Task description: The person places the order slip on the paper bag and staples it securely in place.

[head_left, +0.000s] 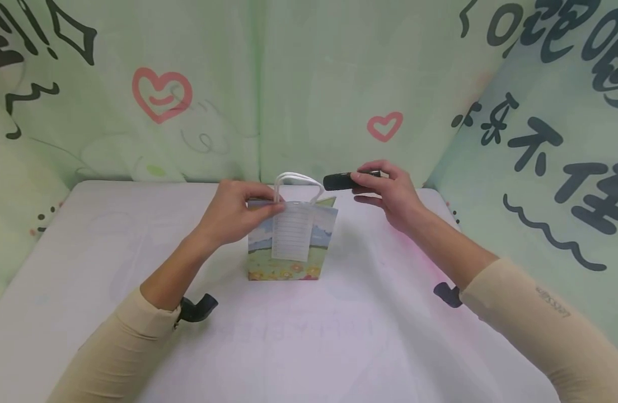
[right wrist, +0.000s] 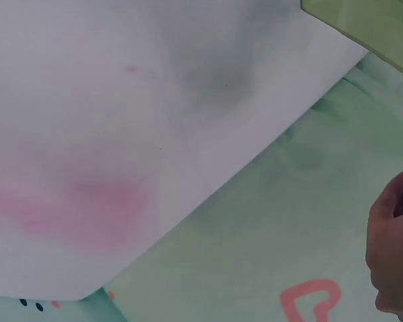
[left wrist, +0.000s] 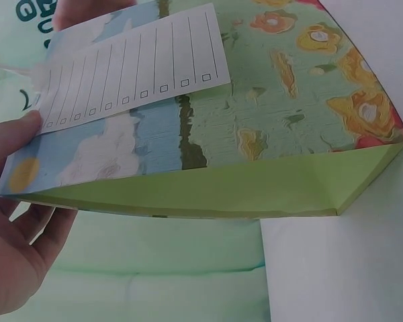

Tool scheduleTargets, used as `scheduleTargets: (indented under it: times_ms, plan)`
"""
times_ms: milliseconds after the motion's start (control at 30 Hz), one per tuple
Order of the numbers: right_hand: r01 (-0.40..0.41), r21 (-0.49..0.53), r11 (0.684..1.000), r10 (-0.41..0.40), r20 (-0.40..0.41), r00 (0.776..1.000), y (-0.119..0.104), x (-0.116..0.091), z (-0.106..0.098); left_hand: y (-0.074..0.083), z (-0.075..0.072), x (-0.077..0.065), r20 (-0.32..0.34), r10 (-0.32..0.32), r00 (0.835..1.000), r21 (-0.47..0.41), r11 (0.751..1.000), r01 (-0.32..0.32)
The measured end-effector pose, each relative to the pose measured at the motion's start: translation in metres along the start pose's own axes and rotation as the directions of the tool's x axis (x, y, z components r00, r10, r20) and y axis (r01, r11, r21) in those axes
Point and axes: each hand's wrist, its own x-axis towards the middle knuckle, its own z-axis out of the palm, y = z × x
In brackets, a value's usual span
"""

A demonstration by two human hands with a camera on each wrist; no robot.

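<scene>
A gift bag (head_left: 262, 267) with a painted sky and flowers stands upright on the table, its white handles (head_left: 294, 175) raised. A lined white card with small checkboxes (head_left: 291, 232) hangs over its front. My left hand (head_left: 234, 211) pinches the bag's top edge, thumb on the front near the card and fingers behind, as the left wrist view shows. My right hand (head_left: 393, 193) holds a short black cylindrical object (head_left: 338, 181) lying level, its end close to the handles. In the right wrist view only part of this hand (right wrist: 395, 251) shows, and the black object is hidden.
The bag stands on a white table (head_left: 228, 352) with rounded back corners. Behind it and at both sides hang pale green cloth walls (head_left: 309, 112) with hearts and dark lettering. Black straps (head_left: 198, 308) sit at both wrists.
</scene>
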Motion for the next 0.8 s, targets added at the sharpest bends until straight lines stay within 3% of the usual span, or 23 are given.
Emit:
scheduleTargets:
  times_ms: [300,567,800]
  plan:
    - [-0.169,-0.162,0.972,0.160,-0.069,0.985,0.031,-0.009,-0.010,0.001,-0.001,-0.001,-0.010,0.027,1.000,-0.001,1.000,-0.027]
    - [-0.335,-0.138,0.932,0.333,-0.043,0.942,0.061,-0.025,-0.016,0.001,0.000,0.000,-0.006,0.020,1.000,-0.007,1.000,-0.020]
    - [-0.399,-0.120,0.909,0.403,0.003,0.915,0.080,-0.038,-0.015,0.000,0.000,0.000,-0.007,0.023,1.000,-0.002,1.000,-0.023]
